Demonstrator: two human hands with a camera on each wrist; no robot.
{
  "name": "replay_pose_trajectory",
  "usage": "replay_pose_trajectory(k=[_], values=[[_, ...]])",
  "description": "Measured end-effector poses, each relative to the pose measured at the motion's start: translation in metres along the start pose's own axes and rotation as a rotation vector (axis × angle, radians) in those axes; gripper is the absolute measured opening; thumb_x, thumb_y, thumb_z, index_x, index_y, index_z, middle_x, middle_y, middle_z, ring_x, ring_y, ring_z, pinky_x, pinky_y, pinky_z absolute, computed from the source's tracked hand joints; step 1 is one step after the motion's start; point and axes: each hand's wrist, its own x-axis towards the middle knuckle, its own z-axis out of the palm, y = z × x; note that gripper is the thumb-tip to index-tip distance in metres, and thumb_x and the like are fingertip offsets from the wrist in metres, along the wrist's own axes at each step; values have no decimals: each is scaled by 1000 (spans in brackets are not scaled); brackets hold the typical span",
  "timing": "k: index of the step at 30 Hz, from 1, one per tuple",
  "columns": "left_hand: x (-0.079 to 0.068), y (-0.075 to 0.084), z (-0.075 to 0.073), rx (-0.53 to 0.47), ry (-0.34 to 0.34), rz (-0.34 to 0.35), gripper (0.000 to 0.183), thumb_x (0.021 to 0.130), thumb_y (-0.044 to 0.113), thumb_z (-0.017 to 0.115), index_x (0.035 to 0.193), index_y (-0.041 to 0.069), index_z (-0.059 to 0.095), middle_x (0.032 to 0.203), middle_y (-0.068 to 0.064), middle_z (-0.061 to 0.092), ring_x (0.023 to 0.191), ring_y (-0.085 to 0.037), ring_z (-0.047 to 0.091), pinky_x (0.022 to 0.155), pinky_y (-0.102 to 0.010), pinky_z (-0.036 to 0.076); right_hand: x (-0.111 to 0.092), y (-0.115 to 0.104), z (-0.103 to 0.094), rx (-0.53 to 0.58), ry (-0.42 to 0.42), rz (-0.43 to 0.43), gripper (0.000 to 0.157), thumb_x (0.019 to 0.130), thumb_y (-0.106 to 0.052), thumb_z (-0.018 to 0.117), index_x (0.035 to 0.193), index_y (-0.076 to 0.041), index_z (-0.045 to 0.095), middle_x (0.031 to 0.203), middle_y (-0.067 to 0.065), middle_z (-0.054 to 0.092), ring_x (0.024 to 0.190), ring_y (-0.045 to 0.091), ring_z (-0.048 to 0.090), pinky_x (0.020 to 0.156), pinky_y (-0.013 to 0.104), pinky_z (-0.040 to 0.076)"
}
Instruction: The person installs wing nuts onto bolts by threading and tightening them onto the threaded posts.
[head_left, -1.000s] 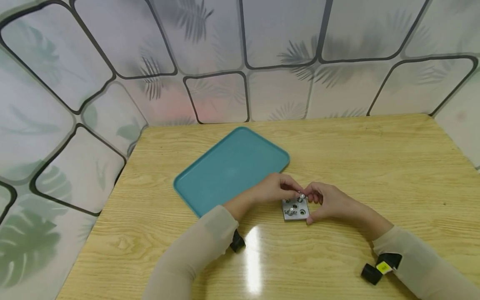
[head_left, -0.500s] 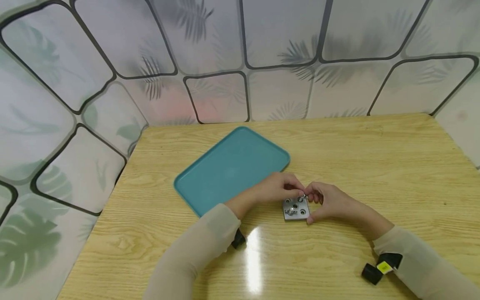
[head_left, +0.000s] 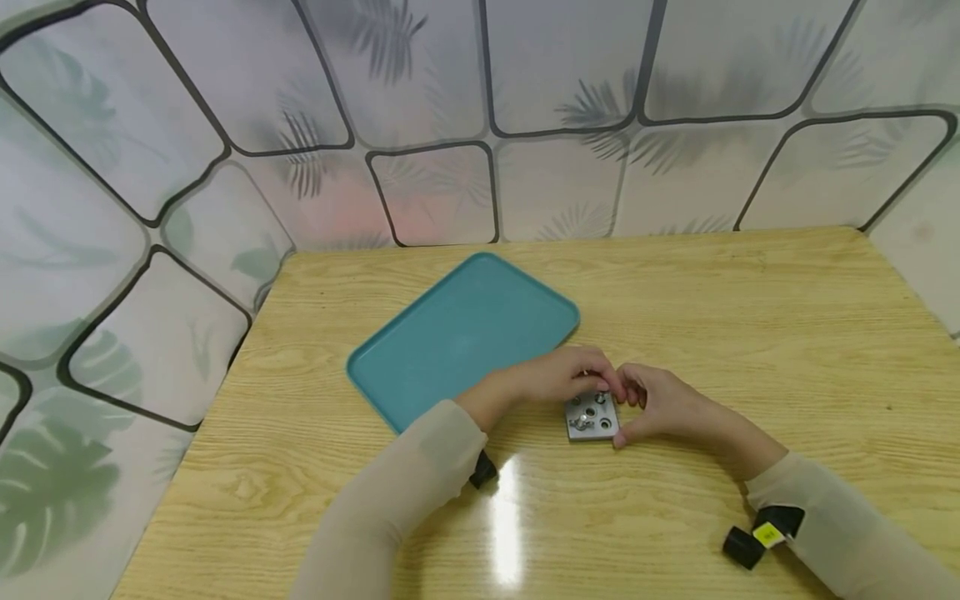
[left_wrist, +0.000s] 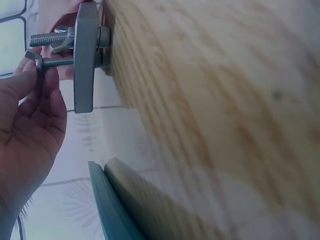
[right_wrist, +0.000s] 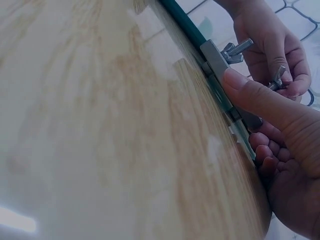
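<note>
Wall panels (head_left: 555, 187) printed with leaves and dark rounded outlines stand well beyond the metal plate (head_left: 593, 431), across the far side of the scene. Wood-grain table (head_left: 750, 317) spreads out on every side of that plate and carries it. Teal tray (head_left: 465, 333) lies flat beyond the plate and to its left, near it but apart. Two pale sleeves come in from the near side, the left sleeve (head_left: 405, 492) to the left of the plate, the right sleeve (head_left: 855, 529) well to its right.

Left hand (head_left: 558, 375) hangs over the plate's far side, thumb and fingertips nearly closed in a pinch on a wing nut (left_wrist: 35, 56). Right hand (head_left: 660, 404) is at the plate's right edge and grips it, thumb at the near right corner, fingers curled in by the far one. A black wrist device (head_left: 744, 548) shows at the right sleeve, nearer the person than the plate; a second black device (head_left: 483, 471) peeks from under the left cuff.

The plate itself is small, grey and roughly square, with several holes. The pinched wing nut is at the end of a bolt (left_wrist: 57, 62) that rises from the plate's far right. Another wing nut (head_left: 581, 423) sits at the plate's near left, lower on its own bolt (left_wrist: 47, 39), whose threaded end pokes past it.
</note>
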Motion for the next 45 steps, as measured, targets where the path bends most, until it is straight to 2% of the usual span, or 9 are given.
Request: replay_pose_trajectory(k=[6,13,17,22,26,32,40,45], values=[[2,1,-1,-53,8,-74,19,97,11,52,109,6,66,110,-4,66,103,-4,55,91,-14,39,1,3,0,-1,-10,-14,52,58,-29,91,87,-9,53,77,0,47,69,9,43,59,24,38],[-3,-4,1,-117,95,-181,19,96,16,57,110,8,67,109,-2,67,98,-2,56,88,-16,42,2,3,1,44,-19,-17,52,60,-28,90,91,-8,54,81,2,48,73,10,44,62,24,38],[-5,-4,4,-103,150,-226,18,94,17,60,108,9,68,105,0,68,90,-2,57,82,-15,44,2,3,2,47,-15,-23,53,60,-29,90,95,-7,56,82,2,48,73,11,43,62,24,38],[-8,1,8,-97,226,-297,30,91,26,65,114,7,63,95,0,66,82,-4,57,73,-16,46,1,4,3,44,-18,-18,55,61,-30,90,99,-8,57,84,1,49,73,11,44,62,25,39],[-11,8,10,-65,234,-348,39,82,33,74,112,10,61,89,4,61,77,-5,56,67,-17,47,0,5,3,33,-23,0,57,61,-31,90,102,-9,58,84,1,50,75,11,45,64,24,41],[-12,9,14,60,200,-315,36,80,35,76,105,13,62,86,7,60,74,-2,55,64,-14,45,0,4,3,16,-25,6,61,61,-31,90,105,-5,57,85,2,51,76,11,45,65,23,41],[-14,7,14,74,197,-257,24,86,24,71,105,10,66,85,6,63,75,-1,55,66,-13,45,-1,0,2,41,-30,23,59,61,-31,90,103,-6,56,86,3,50,77,12,45,66,23,40],[-15,7,12,88,179,-209,23,90,21,67,109,10,68,94,3,66,80,-1,56,70,-13,45,-1,-3,1,56,-37,30,59,61,-31,90,101,-6,55,86,4,50,77,13,45,66,24,40]])
